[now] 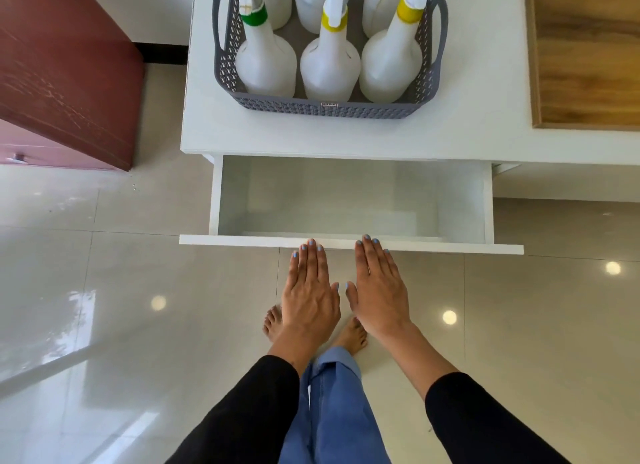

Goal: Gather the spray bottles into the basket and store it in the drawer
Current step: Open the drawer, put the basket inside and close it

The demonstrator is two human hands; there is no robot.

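Spray bottles (329,65) standing upright inside the grey lattice basket (325,109), packed close in rows, nozzles up; at least five or six, the far ones cut off by the top of the frame. One collar green (254,15), two yellow. Upright and tight together, likely so none tips when the basket is lifted. Gathering looks finished, judging from the bare counter around it.

Basket resting on the white counter (242,124), near its front edge and directly above the drawer (349,200). Side handles facing left and right, well placed for a two-handed lift straight down into the opening below.

Drawer pulled out, empty, interior pale and bare. Opening apparently wide enough for the basket; depth against the height of the nozzles hard to judge from above.

Left hand (310,290) and right hand (377,287) side by side, flat, palms down, fingers straight and together, tips at the top edge of the drawer front (242,240). Grip of neither hand closed on anything; both empty. Placed there, probably, to steady or set the drawer's position before reaching up for the handles.

Beyond: glossy tiled floor (104,290), bare feet, blue trousers, black sleeves, a reddish cabinet (62,83) to the left, a wood-grain surface (585,48) to the right.
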